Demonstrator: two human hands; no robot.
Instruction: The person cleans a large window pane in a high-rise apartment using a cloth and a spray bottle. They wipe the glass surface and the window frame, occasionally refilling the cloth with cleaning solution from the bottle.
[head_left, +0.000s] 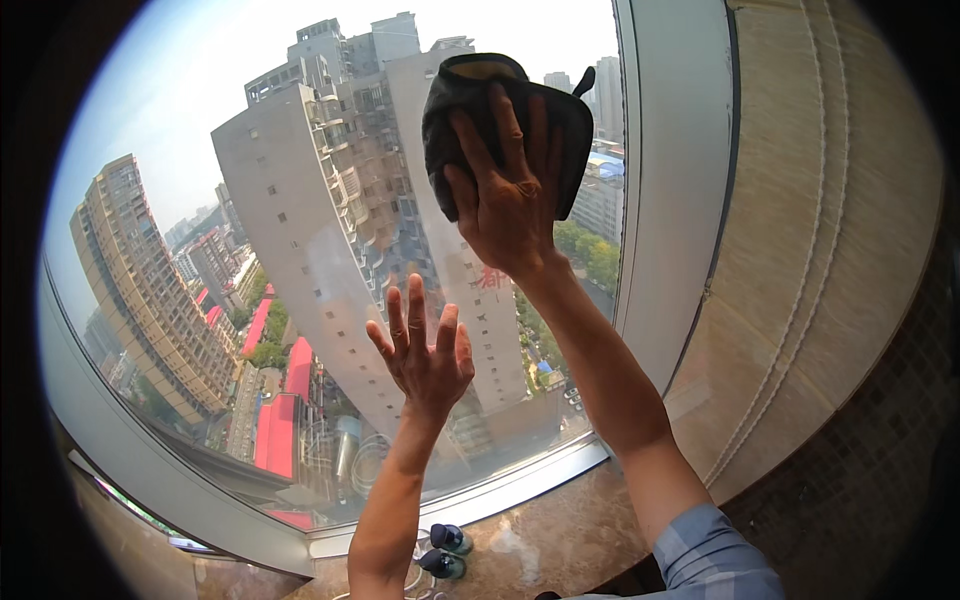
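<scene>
A large window pane (375, 480) fills the view before me, with tall buildings outside. My right hand (510, 187) lies flat with its fingers spread on a dark grey cloth (442, 142), pressing it to the upper right part of the glass. The cloth has a small loop at its upper right corner and a lighter patch at its top edge. Lower and to the left, my left hand (431, 360) is raised with spread fingers and holds nothing. Its fingertips are at or close to the glass; whether they touch it I cannot tell.
Two small dark-capped bottles (442, 564) and a white cord (417, 581) lie on the marbled stone sill (517, 547). A metal window frame (667, 180) stands at the right, beside a tiled wall (772, 225) with a hanging beaded blind cord (821, 150).
</scene>
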